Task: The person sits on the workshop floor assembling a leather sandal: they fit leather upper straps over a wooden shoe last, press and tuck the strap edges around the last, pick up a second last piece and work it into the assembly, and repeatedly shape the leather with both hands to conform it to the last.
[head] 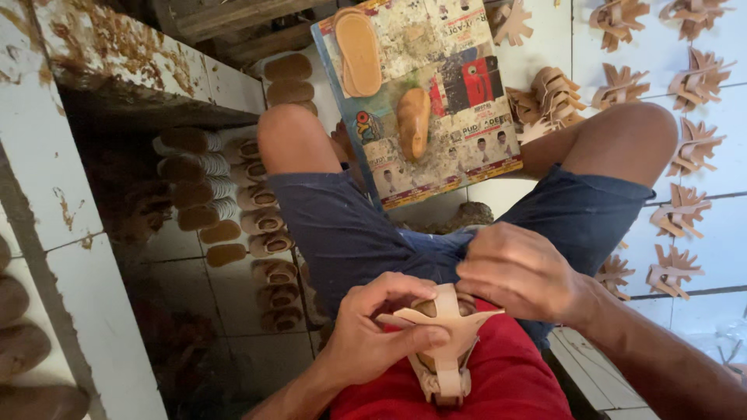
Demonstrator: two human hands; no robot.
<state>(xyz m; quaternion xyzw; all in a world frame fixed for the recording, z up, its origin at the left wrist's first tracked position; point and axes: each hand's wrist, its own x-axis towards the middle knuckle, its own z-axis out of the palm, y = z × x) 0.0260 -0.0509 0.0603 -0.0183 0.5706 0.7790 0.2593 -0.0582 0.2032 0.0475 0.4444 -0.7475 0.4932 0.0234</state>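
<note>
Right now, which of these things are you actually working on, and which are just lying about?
In hand:
- tan strap piece, pinched by the left hand and the right hand

Lying about:
- board across the knees, with a sole and a shoe form on it
- cut strap pieces on the floor tiles
- rows of soles by the left leg

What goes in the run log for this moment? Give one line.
left hand: grips tan sandal strap | right hand: pinches strap top | lap: blue shorts | ahead: board with soles
</note>
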